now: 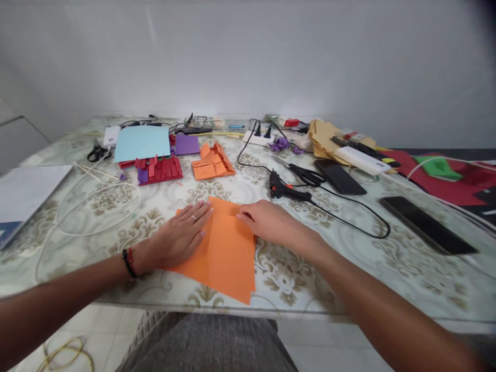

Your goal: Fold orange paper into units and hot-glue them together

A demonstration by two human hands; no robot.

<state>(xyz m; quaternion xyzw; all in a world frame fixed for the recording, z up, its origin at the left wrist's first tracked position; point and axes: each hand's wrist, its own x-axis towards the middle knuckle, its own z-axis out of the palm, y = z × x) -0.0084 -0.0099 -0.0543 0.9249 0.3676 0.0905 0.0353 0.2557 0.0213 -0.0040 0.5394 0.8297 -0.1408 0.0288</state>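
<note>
A creased sheet of orange paper (229,253) lies near the front edge of the table, partly folded over itself. My left hand (180,232) rests flat on its left part, fingers stretched and close together, a ring on one finger. At the upper right edge, my right hand (263,217) has its fingers curled and pinches the paper; the fingertips are partly hidden. Beyond the sheet sit a folded orange paper piece (214,163) and a folded red paper piece (158,169).
To the right lie a black glue gun (287,190) with its looping cord, black-handled scissors (306,174) and two phones (426,223). A light blue sheet (142,143) and a purple square (186,144) are at the back left. A white cable (98,232) curls on the left.
</note>
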